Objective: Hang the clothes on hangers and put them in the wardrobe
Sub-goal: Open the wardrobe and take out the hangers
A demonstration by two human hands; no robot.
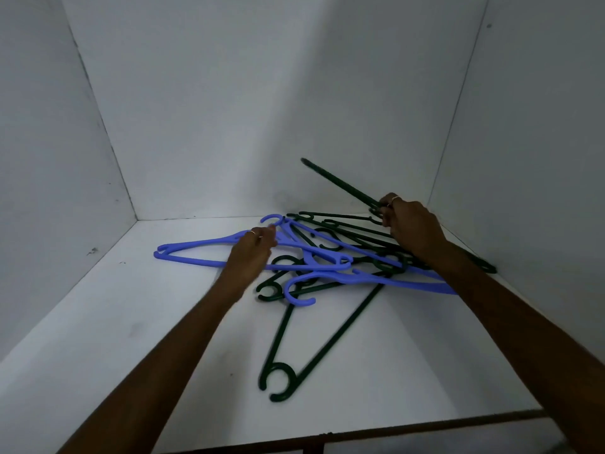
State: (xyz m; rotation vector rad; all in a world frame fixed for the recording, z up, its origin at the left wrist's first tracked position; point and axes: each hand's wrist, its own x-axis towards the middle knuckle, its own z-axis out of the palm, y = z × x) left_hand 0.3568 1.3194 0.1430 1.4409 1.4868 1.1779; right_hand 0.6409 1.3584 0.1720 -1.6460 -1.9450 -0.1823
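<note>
Both hands reach into a white wardrobe compartment from the head camera's view. Left hand (250,249) rests on a blue hanger (196,253) at the left edge of the hanger pile (327,257), fingers curled over its neck; whether they truly clasp it cannot be told. Right hand (411,226), at the pile's far right, grips the end of a dark green hanger (340,183), whose arm slants up off the pile toward the back wall (262,109). A ring shows on a finger of each hand.

The pile lies on the white shelf (131,339), near the back wall: several blue and dark green plastic hangers crossed over one another. One long dark green hanger (307,342) stretches out from the pile toward the shelf's front edge, its hook (278,383) nearest the camera. Another blue hanger (360,280) lies across the pile's near side, passing under the right forearm.
</note>
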